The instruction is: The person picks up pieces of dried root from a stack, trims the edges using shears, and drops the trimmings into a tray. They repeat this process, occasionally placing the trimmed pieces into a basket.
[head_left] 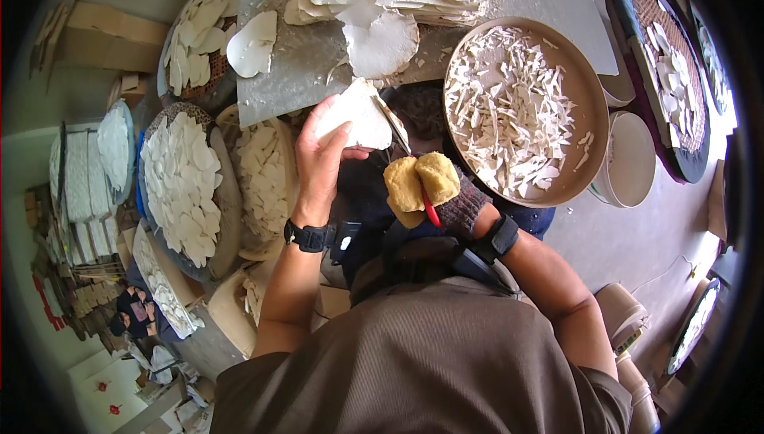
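Observation:
My bare left hand (320, 151) pinches a flat white piece (356, 115), thumb on top. My right hand (465, 209), in a dark knitted glove, is closed round a pair of scissors (396, 130). Yellow foam (419, 181) wraps their handles, and a bit of red handle shows between the foam blocks. The scissors' blades lie at the right edge of the white piece; whether they are parted cannot be told. To the right, a round brown tray (593, 107) holds many narrow white offcuts. Beyond my hands, large white sheets (374, 4) are stacked on a grey metal board (278, 76).
Baskets of white pieces stand on the left, among them a round one (183, 187) and an oval one (263, 183). White buckets (633, 159) stand right of the tray. Farther right is a dark-rimmed woven tray (660, 76). Another person (137, 310) sits at the far left.

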